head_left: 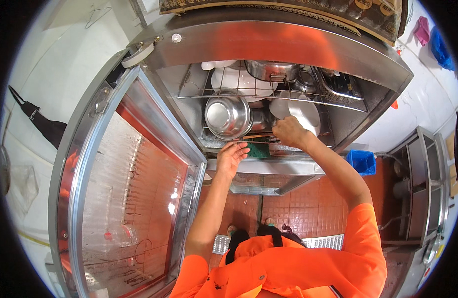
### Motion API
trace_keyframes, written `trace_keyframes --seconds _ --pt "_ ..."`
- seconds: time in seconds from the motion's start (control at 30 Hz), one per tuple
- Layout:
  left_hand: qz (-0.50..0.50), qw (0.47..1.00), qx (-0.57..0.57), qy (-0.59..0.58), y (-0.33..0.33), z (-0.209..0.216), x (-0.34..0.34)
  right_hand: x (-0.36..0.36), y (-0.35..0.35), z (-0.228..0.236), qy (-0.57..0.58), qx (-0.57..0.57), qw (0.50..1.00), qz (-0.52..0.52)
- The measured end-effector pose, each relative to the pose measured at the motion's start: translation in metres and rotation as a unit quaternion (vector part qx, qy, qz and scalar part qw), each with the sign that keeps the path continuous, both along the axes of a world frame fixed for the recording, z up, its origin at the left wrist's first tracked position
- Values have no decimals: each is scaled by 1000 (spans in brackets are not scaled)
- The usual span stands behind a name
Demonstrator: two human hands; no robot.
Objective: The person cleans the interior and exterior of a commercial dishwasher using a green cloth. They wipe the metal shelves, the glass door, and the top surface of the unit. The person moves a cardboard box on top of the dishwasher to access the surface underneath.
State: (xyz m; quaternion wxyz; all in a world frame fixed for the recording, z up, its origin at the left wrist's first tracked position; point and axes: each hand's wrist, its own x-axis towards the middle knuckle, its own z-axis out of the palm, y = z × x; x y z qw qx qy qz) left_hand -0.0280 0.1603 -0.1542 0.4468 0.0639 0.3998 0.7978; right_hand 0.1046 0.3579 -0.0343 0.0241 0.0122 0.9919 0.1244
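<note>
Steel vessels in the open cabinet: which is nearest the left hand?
The large, shiny round steel bowl at lower left, just above the left hand in view; the round steel pot sits farther off, on the upper wire rack.

Hands (pixel 290 132) near steel bowl (pixel 226 115)

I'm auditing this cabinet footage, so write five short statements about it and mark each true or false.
1. The cabinet door stands open. True.
2. The person wears gloves. False: the left hand and right hand are bare.
3. In the picture, the round metal bowl is left of the right hand. True.
4. The blue bin is left of the cabinet. False: the blue bin is to the right.
5. A cardboard box sits atop the cabinet. True.
</note>
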Motion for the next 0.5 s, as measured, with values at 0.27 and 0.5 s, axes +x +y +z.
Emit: trace_keyframes --seconds 0.27,0.5 --pt "-6 1000 -6 -2 1 2 1 -11 -2 -13 16 -39 999 2" --pt "-5 1000 -7 -10 -2 -2 1 -22 -5 3 -130 -1 991 -39"
